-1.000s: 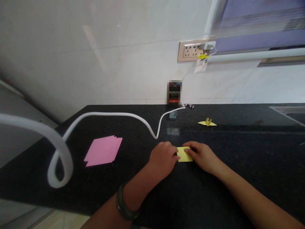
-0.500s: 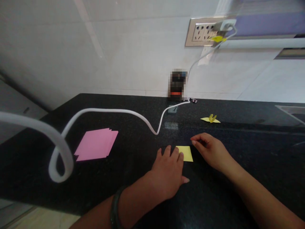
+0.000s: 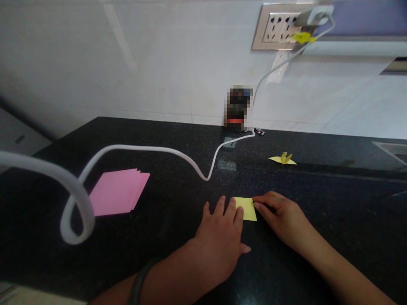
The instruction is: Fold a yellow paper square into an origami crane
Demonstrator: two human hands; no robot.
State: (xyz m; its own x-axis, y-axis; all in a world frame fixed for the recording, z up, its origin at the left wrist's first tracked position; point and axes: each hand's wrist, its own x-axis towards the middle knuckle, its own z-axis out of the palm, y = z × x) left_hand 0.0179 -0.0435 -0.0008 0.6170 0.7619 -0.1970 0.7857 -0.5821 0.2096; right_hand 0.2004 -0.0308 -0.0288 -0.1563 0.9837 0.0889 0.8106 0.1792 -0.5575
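A small square of yellow paper (image 3: pixel 248 210) lies flat on the dark counter, partly covered on its left side. My left hand (image 3: pixel 221 241) rests on it with fingers spread, the fingertips over the paper's left part. At the upper right corner of the paper, my right hand (image 3: pixel 278 212) pinches the edge between thumb and forefinger. Farther back stands a folded yellow paper figure (image 3: pixel 283 159) with raised points. To the left lies a fanned stack of pink paper sheets (image 3: pixel 116 192).
A thick white cable (image 3: pixel 146 148) loops over the counter (image 3: pixel 178 186) from the left and runs up to a wall socket (image 3: pixel 276 27). Against the wall leans a blurred-out dark object (image 3: pixel 238 108). A sink edge (image 3: pixel 386 150) shows at far right.
My right hand has come down and in to the yellow paper's corner; before, its fingertips were just off it. My left hand stays on the paper. The view has shifted slightly.
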